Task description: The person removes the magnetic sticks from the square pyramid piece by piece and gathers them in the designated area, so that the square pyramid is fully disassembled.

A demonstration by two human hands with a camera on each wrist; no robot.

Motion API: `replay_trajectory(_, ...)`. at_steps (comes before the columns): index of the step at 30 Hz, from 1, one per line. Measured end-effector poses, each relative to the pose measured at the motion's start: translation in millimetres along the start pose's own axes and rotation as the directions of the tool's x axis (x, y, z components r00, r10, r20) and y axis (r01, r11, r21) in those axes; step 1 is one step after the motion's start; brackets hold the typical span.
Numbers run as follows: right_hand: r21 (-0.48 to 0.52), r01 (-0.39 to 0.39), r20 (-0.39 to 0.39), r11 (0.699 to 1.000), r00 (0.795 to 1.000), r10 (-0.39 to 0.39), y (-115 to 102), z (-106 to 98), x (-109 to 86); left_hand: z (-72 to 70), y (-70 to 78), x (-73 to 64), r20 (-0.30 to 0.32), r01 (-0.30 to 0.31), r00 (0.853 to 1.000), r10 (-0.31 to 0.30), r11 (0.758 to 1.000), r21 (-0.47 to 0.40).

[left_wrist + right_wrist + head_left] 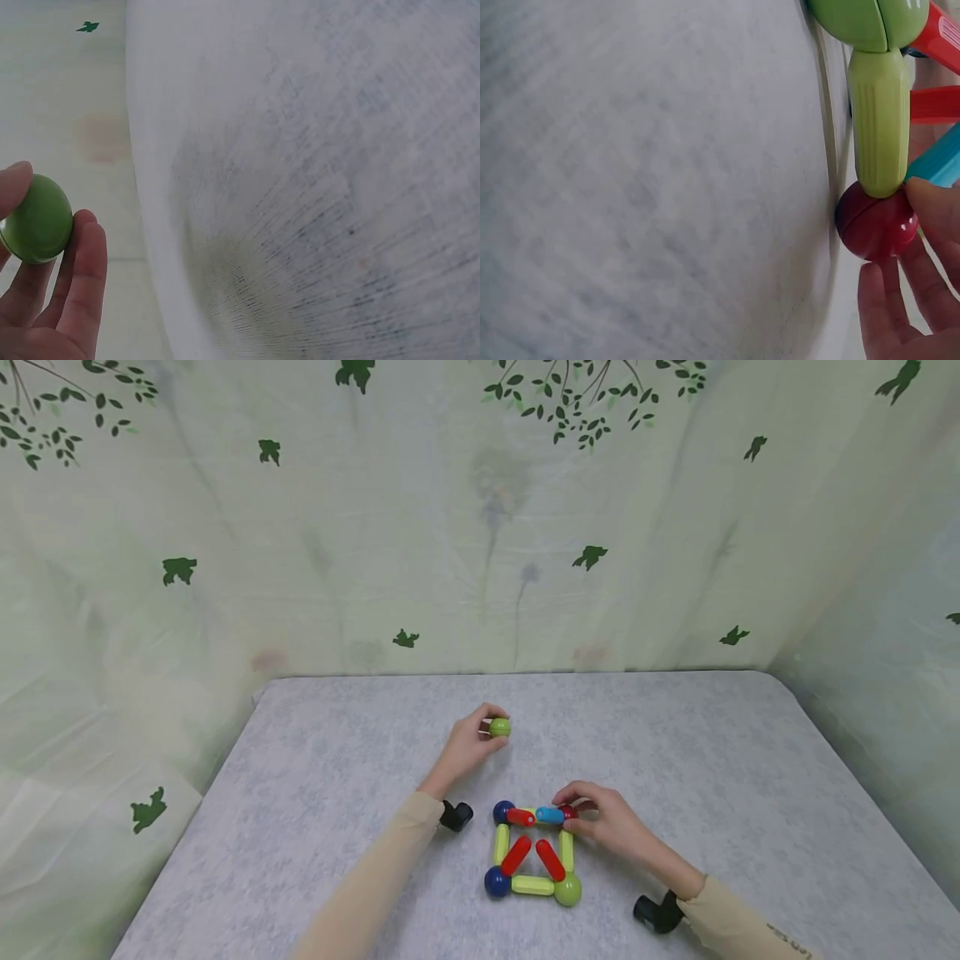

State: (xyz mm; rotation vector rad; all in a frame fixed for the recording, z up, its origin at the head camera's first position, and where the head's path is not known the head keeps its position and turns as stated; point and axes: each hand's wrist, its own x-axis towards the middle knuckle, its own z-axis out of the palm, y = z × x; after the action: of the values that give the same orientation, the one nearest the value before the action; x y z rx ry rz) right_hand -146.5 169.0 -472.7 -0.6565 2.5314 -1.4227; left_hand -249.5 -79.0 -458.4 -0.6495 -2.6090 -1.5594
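Note:
Above the table my left hand (472, 742) pinches a green ball (499, 727) between thumb and fingers; the left wrist view also shows the green ball (43, 221) in that grip. My right hand (611, 818) holds the dark red ball (877, 225) at the far right corner of a square frame of balls and rods. Blue balls (497, 882) form its two left corners, and a larger green ball (567, 889) the near right one. Yellow-green rods (532, 885) join the corners. Red rods (516, 856) and a light blue rod (550, 815) slant from the corner balls.
A grey mottled cloth covers the table (360, 743). Behind it hangs a pale curtain (420, 543) with green leaf prints. Black wrist cameras (657, 912) are strapped to both wrists.

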Motion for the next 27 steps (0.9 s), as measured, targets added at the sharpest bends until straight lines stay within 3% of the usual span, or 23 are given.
replay_trajectory(6, 0.058, -0.071, 0.016, 0.996, 0.997, 0.071, 5, -2, 0.5, 0.2, -8.2, 13.9, 0.013, 0.032, 0.999, -0.033, 0.999, 0.042)
replay_trajectory(16, 0.12, -0.072, 0.044, 0.99, 0.997, 0.067, 9, -5, 1.7, 3.2, -19.8, 34.4, 0.063, 0.143, 0.988, -0.144, 0.989, 0.026)
replay_trajectory(21, 0.125, -0.071, 0.044, 0.99, 0.997, 0.066, 10, -4, 2.0, 6.4, -22.8, 43.3, 0.096, 0.14, 0.985, -0.143, 0.99, 0.032)
replay_trajectory(27, 0.128, -0.077, 0.049, 0.989, 0.996, 0.071, 9, -5, 2.1, 11.2, -20.7, 49.7, 0.091, 0.163, 0.982, -0.165, 0.986, 0.032)
